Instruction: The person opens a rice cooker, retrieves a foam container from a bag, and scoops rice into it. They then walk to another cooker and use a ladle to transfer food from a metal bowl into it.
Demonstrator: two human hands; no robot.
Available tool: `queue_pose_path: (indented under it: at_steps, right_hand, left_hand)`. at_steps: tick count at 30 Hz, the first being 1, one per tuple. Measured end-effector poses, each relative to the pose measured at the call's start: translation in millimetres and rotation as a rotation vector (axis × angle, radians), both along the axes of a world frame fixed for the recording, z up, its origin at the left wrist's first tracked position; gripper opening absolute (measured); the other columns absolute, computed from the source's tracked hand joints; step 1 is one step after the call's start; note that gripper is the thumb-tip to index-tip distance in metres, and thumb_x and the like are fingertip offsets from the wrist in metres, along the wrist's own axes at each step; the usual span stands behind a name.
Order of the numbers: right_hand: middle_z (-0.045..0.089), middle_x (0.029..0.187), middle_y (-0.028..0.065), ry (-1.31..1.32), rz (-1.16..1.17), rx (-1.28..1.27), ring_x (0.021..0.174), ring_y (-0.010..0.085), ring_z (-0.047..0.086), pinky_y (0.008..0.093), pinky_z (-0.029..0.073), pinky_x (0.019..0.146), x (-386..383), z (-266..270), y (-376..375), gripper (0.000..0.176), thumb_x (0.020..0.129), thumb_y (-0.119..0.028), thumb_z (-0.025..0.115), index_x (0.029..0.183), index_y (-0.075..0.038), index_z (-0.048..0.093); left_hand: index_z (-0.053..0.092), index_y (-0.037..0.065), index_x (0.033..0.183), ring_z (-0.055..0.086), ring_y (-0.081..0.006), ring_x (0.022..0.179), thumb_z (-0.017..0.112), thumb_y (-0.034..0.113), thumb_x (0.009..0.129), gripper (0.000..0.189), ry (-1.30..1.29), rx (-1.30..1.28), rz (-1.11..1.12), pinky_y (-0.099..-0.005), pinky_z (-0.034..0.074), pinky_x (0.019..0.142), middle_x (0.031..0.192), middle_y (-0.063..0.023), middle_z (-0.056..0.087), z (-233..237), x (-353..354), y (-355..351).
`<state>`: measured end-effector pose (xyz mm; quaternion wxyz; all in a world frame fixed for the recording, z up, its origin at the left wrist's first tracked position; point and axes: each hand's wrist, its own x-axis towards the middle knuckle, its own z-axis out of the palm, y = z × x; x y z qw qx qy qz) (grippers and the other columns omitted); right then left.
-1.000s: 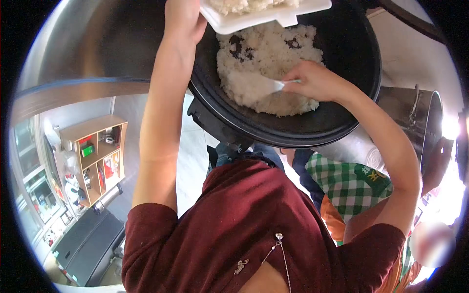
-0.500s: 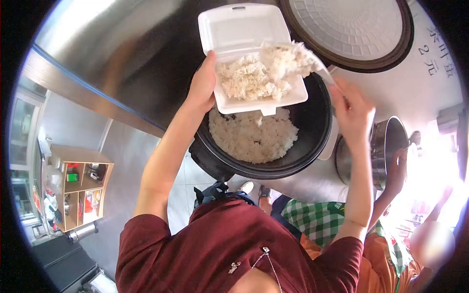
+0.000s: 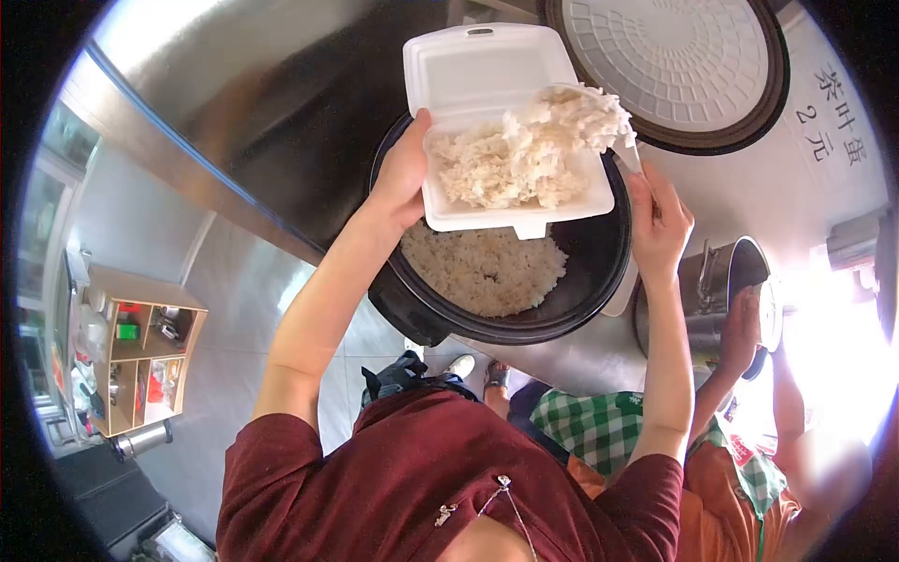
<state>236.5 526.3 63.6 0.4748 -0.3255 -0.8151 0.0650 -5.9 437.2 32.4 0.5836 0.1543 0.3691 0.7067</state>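
My left hand [image 3: 405, 173] grips the left side of an open white foam takeout box [image 3: 492, 70], lid tipped back, with cooked rice [image 3: 492, 173] inside. In my right hand [image 3: 661, 225] is a white rice paddle [image 3: 627, 155], fingers closed round its handle. The paddle's heaped clump of rice [image 3: 579, 117] hangs over the box's right side and seems to touch the rice there. Beneath the box stands a black rice cooker [image 3: 599, 272], holding a layer of rice [image 3: 487, 276] at its bottom. The box hides the cooker's far part.
A large round cooker lid [image 3: 676, 66] lies at the back right on the steel counter [image 3: 796, 187]. To the right stands a steel pot [image 3: 693, 295]. Beside it a co-worker's hand [image 3: 742, 332] holds a white, bowl-like thing [image 3: 771, 314]. A wooden shelf [image 3: 150, 351] is at left.
The box has shifted slightly right and down in view. My right hand and the rice-laden paddle have also shifted a little. The co-worker's hand has moved slightly left and down.
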Motion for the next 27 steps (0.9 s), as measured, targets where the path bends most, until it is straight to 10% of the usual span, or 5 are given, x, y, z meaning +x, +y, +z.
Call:
queue_pose_path:
  at_steps: [14, 27]
  right_hand:
    - [0.063, 0.074, 0.0077, -0.079, 0.072, -0.194, 0.061, 0.0061, 0.055, 0.0216, 0.044, 0.055, 10, 44, 2, 0.019, 0.079, -0.017, 0.061, 0.093, -0.003, 0.062]
    - [0.052, 0.056, 0.0039, -0.481, 0.223, 0.360, 0.046, 0.0186, 0.051, 0.0292, 0.040, 0.043, -16, 27, -15, 0.013, 0.070, -0.012, 0.064, 0.083, -0.009, 0.062]
  left_hand:
    - [0.035, -0.003, 0.121, 0.048, -0.0237, 0.107, 0.031, 0.034, 0.091, 0.048, 0.085, 0.002, 0.065, -0.0331, 0.039, 0.090, 0.119, -0.0168, 0.045, -3, -7, -5]
    - [0.037, -0.003, 0.121, 0.048, -0.0228, 0.106, 0.034, 0.038, 0.089, 0.051, 0.137, -0.079, 0.099, -0.0321, 0.038, 0.089, 0.118, -0.0155, 0.046, -4, 2, 0]
